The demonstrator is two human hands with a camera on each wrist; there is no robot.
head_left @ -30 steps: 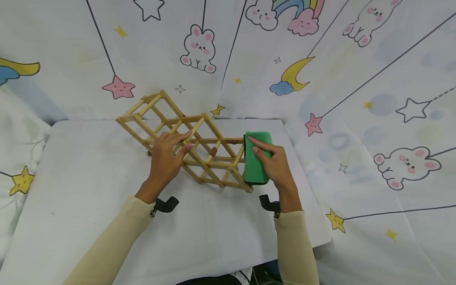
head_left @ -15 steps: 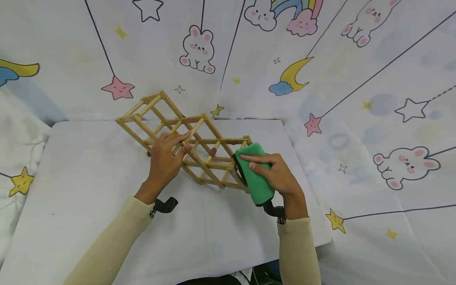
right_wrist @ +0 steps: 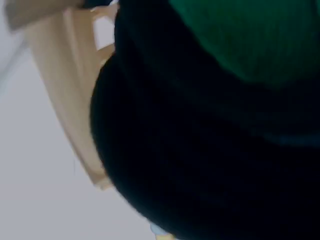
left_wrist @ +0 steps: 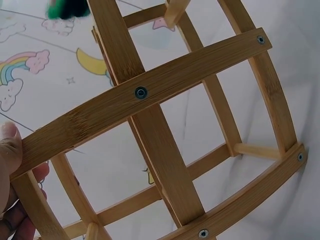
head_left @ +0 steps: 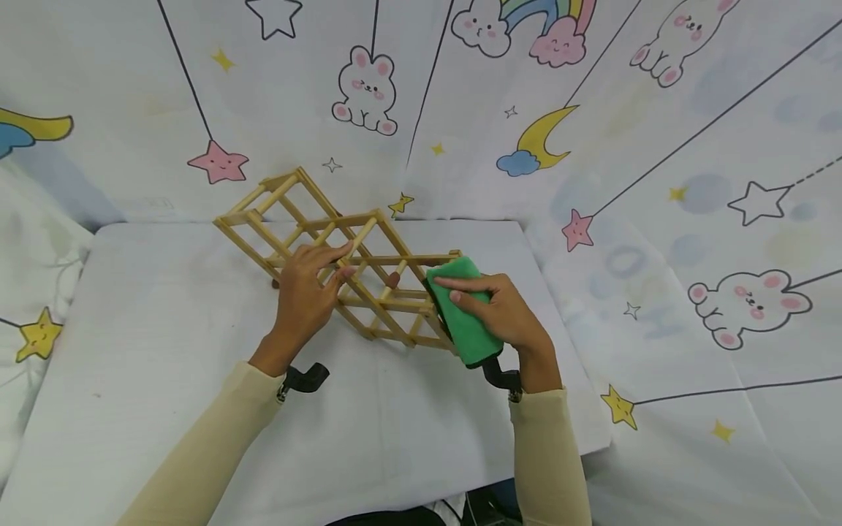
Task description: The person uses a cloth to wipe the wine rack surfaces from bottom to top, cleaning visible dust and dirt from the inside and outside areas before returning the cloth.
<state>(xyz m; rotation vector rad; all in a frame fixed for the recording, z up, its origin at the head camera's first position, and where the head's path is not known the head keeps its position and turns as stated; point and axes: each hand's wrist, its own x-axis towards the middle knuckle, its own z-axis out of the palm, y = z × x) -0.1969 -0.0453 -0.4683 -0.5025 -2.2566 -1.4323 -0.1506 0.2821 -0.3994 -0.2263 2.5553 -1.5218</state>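
Note:
A slatted bamboo rack point(head_left: 411, 259), its bars crossed into diamonds, stands on the white-covered table. My left hand point(head_left: 305, 288) grips a bar near the top middle of the rack; in the left wrist view its fingertips point(left_wrist: 9, 150) show at the left edge, beside a screwed slat point(left_wrist: 75, 125). With my right hand point(head_left: 506, 310) I hold a folded green cloth point(head_left: 475, 336) with black edging against the rack's right end. The cloth is tilted and hides that end's bars. Dark, blurred folds of the cloth point(right_wrist: 200, 150) fill most of the right wrist view.
The white table point(head_left: 164, 409) extends in front of and left of the rack. Behind it hangs a printed fabric backdrop point(head_left: 460, 197) with bunnies and stars, close to the rack's far left end. A black wrist mount point(head_left: 305, 378) sticks out from each sleeve.
My right hand has brought the cloth down and left along the rack's right end and tilted it, then shifted slightly back up. My left hand and the rack stay in place.

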